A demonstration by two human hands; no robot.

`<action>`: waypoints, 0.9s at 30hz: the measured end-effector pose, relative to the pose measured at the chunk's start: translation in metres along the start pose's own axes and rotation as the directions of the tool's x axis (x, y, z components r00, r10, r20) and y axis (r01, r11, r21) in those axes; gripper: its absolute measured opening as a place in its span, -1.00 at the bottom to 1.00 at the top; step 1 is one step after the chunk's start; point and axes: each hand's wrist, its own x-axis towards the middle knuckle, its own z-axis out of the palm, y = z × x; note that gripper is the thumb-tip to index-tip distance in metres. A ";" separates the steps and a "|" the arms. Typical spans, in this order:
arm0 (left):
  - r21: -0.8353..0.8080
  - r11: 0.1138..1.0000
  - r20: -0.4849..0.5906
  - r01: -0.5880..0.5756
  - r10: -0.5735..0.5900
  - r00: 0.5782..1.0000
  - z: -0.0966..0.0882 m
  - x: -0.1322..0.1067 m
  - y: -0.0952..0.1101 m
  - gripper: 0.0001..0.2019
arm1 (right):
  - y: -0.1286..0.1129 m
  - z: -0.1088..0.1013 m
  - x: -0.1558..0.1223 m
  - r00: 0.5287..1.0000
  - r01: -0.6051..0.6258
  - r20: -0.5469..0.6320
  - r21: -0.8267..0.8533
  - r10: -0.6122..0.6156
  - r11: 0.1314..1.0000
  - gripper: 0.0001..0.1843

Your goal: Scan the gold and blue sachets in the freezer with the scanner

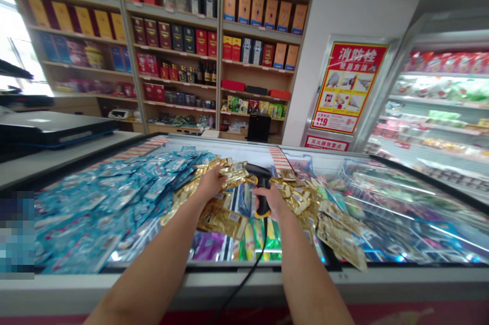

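In my right hand [270, 200] is a black and yellow barcode scanner [263, 177], gripped by its handle, with its black cord [263, 238] running down toward me. My left hand [211, 182] is closed at the edge of a shiny gold packet [236, 174], just left of the scanner's head. The fingertips are partly hidden against the foil. More gold packets [222, 217] lie under and in front of my left hand. Another group of gold packets [301, 200] is spread to the right of the scanner.
Blue packets [126, 192] cover the left of the glass-topped freezer [252, 146]. Through the glass show colourful packages [263, 238]. A flat black device [53, 126] stands on the left counter. Shelves of boxed goods [173, 34], a red sign [347, 85] and a lit cooler [443, 96] stand behind.
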 end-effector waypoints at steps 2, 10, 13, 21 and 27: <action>-0.006 1.000 -0.002 0.001 -0.001 1.000 0.001 0.001 -0.001 -0.63 | 0.000 0.001 0.000 1.000 0.005 -0.003 -0.005 -0.005 1.000 -0.76; -0.269 0.962 0.120 -0.046 0.080 0.989 0.003 -0.008 0.008 -0.55 | -0.004 0.001 -0.001 0.996 0.037 -0.085 0.064 -0.031 0.997 -0.76; -0.241 0.961 0.240 -0.132 0.191 0.952 0.007 -0.014 0.016 -0.57 | -0.005 0.002 0.001 0.990 0.055 -0.137 0.125 -0.038 0.991 -0.76; 0.118 0.887 0.150 -0.447 0.430 0.891 0.016 -0.016 0.031 -0.69 | 0.006 0.000 0.016 0.954 -0.039 -0.286 0.166 0.086 0.985 -0.94; 0.275 0.726 0.278 -0.630 0.568 0.775 0.040 -0.003 0.057 -0.75 | 0.009 -0.025 0.027 0.766 0.045 -0.620 -0.211 -0.170 0.976 -0.91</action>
